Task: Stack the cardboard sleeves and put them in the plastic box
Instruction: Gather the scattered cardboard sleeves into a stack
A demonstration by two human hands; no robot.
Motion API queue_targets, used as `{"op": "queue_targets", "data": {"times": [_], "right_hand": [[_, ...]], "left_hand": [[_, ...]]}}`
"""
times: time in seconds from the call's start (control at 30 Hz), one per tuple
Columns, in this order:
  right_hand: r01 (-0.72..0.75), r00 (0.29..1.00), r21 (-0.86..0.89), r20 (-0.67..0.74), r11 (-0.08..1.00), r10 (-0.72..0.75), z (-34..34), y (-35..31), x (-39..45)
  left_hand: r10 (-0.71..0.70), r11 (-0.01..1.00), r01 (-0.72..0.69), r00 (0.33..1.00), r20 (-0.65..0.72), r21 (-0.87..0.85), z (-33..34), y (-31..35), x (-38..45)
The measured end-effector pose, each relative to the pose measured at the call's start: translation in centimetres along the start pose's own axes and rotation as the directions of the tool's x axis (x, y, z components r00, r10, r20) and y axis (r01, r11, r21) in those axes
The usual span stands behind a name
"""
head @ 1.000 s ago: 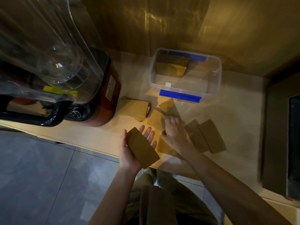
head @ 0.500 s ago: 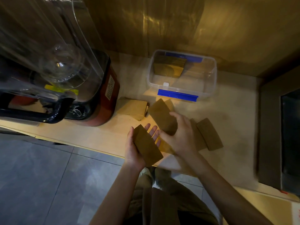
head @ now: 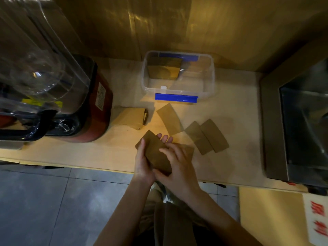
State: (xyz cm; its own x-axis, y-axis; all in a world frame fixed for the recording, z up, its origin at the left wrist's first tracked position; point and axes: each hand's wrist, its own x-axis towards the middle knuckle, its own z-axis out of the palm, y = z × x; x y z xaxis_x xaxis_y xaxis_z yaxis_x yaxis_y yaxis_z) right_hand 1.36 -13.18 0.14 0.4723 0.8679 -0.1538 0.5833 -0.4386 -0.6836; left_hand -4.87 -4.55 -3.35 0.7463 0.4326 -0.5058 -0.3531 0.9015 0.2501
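Since half a second ago, the right hand (head: 179, 167) has carried its sleeve onto the stack (head: 156, 153) in the left hand (head: 143, 162); both hands now clasp that stack over the counter (head: 230, 166) edge. Three sleeves (head: 190, 130) lie loose beyond, a pile (head: 131, 118) sits by the blender (head: 53, 96), and the box (head: 178, 75) holds more.

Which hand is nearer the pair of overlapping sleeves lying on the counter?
Right. The right hand is just beside the overlapping sleeves, on the held stack; the left hand grips the stack's far side.
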Motion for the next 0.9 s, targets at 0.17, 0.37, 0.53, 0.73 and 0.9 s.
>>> {"op": "queue_targets", "data": {"times": [0.17, 0.37, 0.53, 0.73, 0.9], "right_hand": [[-0.080, 0.991, 0.151, -0.095, 0.985, 0.095, -1.3, 2.0, -0.5], [-0.169, 0.984, 0.038, -0.045, 0.985, 0.171, -1.0, 7.7, 1.7], [-0.036, 0.964, -0.284, 0.243, 0.958, 0.108, 0.6, 10.1, 2.8], [-0.011, 0.969, -0.366, 0.227, 0.931, 0.100, 1.5, 10.6, 2.5], [0.023, 0.979, -0.383, 0.196, 0.924, 0.057, 1.6, 10.6, 2.4]], "left_hand": [[-0.015, 1.000, 0.015, 1.000, 0.011, -0.015, 0.1, -0.2, 0.1], [-0.051, 0.998, 0.049, 0.996, -0.079, -0.029, -0.9, 0.1, -0.1], [-0.062, 0.997, 0.057, 0.991, -0.115, -0.052, -1.3, -0.1, -0.3], [-0.072, 0.997, 0.067, 0.986, -0.153, -0.038, -1.2, -0.1, -0.3], [-0.068, 0.998, 0.068, 0.978, -0.197, -0.008, -1.2, -0.2, -0.3]]}}
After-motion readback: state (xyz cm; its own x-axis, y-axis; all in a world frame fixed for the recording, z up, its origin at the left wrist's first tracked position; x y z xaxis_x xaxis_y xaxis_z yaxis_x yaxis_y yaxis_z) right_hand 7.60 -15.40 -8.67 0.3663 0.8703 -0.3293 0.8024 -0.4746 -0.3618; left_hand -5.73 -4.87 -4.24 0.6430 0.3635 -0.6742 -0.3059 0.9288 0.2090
